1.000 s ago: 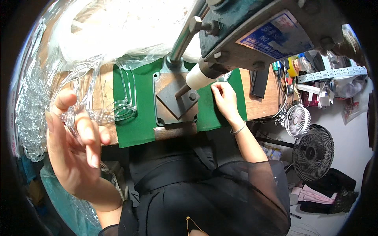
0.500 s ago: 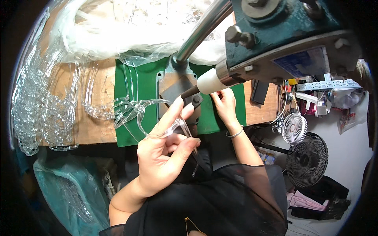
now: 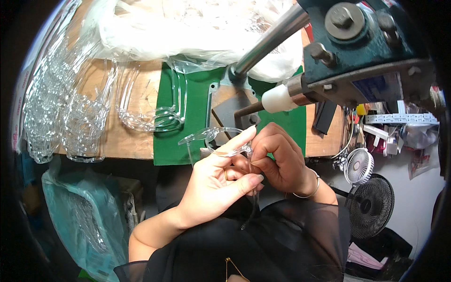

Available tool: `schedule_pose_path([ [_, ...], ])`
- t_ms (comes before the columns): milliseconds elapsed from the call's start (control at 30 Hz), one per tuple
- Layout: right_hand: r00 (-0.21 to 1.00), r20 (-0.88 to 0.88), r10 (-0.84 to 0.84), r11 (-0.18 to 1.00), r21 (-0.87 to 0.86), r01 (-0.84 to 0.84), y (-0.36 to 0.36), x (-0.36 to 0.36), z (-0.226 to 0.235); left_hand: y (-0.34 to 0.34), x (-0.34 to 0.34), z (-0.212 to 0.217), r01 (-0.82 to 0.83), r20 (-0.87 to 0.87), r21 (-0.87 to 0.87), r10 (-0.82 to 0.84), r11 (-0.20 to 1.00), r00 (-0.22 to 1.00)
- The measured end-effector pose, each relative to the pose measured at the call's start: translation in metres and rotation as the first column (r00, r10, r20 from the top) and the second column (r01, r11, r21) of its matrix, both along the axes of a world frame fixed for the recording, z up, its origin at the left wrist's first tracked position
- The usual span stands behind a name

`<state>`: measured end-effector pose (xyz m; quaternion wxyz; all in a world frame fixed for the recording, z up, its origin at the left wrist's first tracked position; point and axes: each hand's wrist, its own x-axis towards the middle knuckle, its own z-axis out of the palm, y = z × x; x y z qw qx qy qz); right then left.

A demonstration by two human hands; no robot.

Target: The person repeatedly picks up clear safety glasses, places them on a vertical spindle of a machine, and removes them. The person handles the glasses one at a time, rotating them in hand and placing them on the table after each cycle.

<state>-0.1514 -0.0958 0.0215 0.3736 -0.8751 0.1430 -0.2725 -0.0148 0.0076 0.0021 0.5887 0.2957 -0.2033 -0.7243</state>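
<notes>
My left hand (image 3: 211,188) is closed around a clear plastic eyeglasses frame (image 3: 221,129), with thumb and fingers near one hinge corner. One temple arm (image 3: 255,207) hangs down toward my lap. Against that same corner, my right hand (image 3: 282,157) pinches with thumb and forefinger; whatever is between the tips is too small to make out. Both hands are close together over the near edge of a green mat (image 3: 171,152). Just beyond them stands a bench press, its thin rod (image 3: 249,110) pointing at a grey metal block (image 3: 230,110) from a white collar (image 3: 276,98).
Several clear frames (image 3: 150,120) lie nested at the mat's left, beside a large pile (image 3: 84,127). White plastic bagging (image 3: 188,33) covers the back. The dark green press head (image 3: 361,47) overhangs the right. Two fans (image 3: 369,207) and a teal bag (image 3: 84,211) flank me.
My right hand has left the mat beside the press base and come to the frame's hinge corner. My left hand still holds the frame. The whole view has shifted slightly.
</notes>
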Motion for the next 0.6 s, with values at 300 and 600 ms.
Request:
schedule_pose_path([
  [300, 0.992, 0.107, 0.066, 0.996, 0.049, -0.072, -0.006, -0.005, -0.005, 0.006, 0.005, 0.006, 0.075, -0.083, 0.074, -0.068, 0.995, 0.994],
  [600, 0.987, 0.15, 0.058, 0.961, 0.259, -0.095, -0.006, -0.01, -0.008, 0.007, -0.003, 0.005, 0.039, -0.005, 0.026, -0.039, 0.999, 0.999],
])
